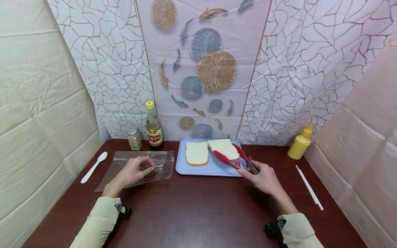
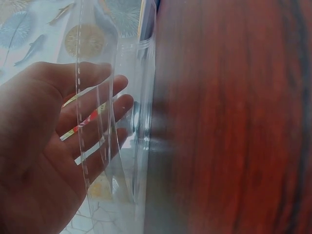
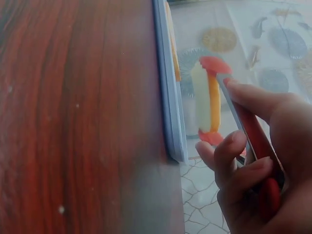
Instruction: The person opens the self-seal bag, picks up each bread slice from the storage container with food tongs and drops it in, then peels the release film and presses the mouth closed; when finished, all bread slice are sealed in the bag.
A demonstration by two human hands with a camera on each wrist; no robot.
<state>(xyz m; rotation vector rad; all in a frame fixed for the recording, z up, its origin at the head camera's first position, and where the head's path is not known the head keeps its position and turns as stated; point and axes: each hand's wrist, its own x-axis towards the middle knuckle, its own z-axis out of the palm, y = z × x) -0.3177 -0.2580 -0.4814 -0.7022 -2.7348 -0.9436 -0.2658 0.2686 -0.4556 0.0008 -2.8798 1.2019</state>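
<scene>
My left hand [image 1: 134,171] pinches a clear plastic bag [image 1: 169,165] on the left of the table; in the left wrist view, film from the bag [image 2: 139,161] runs across the fingers. In my right hand [image 1: 263,176] is a pair of red-tipped tongs [image 1: 221,157], gripped by the handles. Between the tips of the tongs [image 3: 214,65] is a bread slice [image 1: 224,148], tilted and raised over the right part of a light blue tray [image 1: 198,171]. A second bread slice [image 1: 196,153] lies flat on the tray's left part.
A sauce bottle [image 1: 154,129] and a small seasoning jar [image 1: 134,140] stand at the back left. The white spoon [image 1: 94,167] lies at far left. To the right are a yellow squeeze bottle [image 1: 300,144] and white chopsticks [image 1: 309,187]. Patterned cloth hangs behind the table.
</scene>
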